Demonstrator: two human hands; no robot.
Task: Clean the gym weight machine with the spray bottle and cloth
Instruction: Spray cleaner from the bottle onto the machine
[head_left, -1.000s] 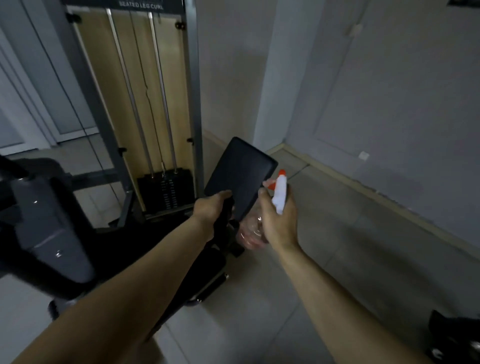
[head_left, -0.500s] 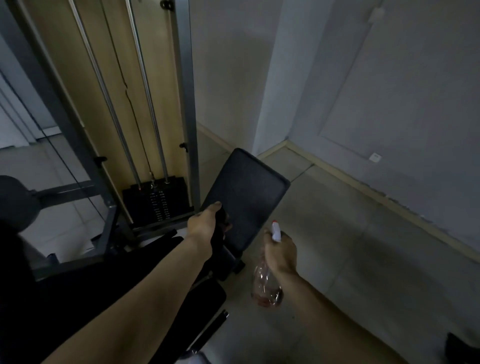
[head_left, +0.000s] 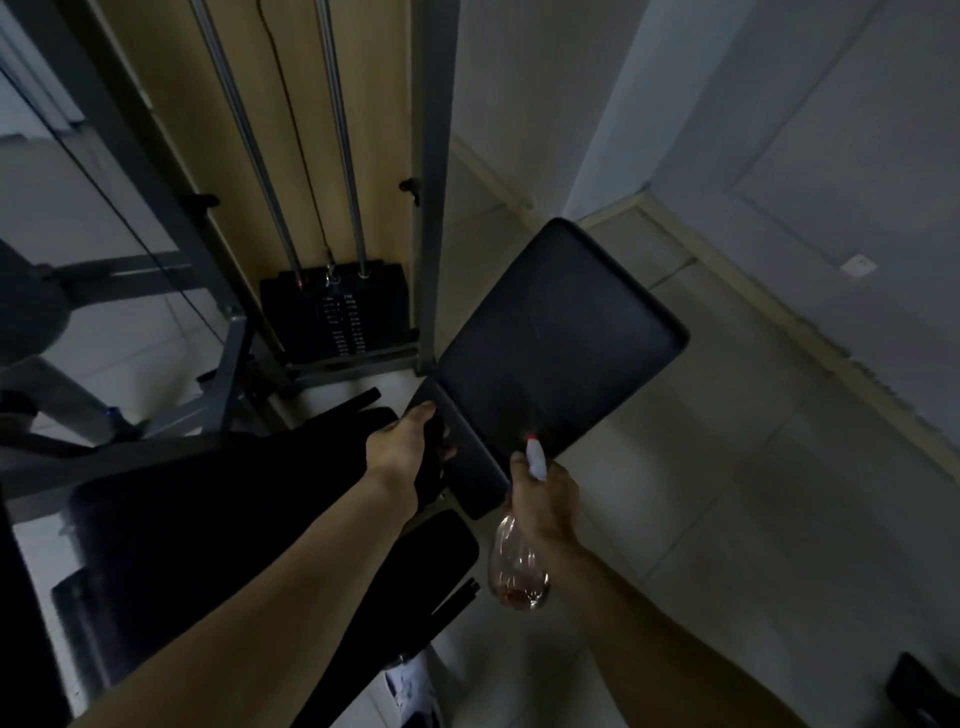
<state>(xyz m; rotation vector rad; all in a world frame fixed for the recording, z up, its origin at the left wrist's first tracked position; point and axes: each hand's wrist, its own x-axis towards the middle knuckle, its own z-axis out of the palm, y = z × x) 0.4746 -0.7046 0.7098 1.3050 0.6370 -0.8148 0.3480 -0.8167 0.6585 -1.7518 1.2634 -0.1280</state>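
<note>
Two grips meet at the back pad's (head_left: 561, 338) lower edge: left grip (head_left: 410, 447) clutching a dark cloth (head_left: 434, 467), right grip (head_left: 548, 499) wrapped round the spray bottle (head_left: 519, 571) just below it; overspray past the pad could slick the floor (head_left: 727, 493)

My only camera rides on my head, wide-angled, facing forward and steeply down. It looks onto the black back pad (head_left: 558, 338) from close above. The weight stack (head_left: 337, 317) shows left of the pad and farther off; the tiled floor (head_left: 727, 493) spreads to the pad's right and below.
</note>
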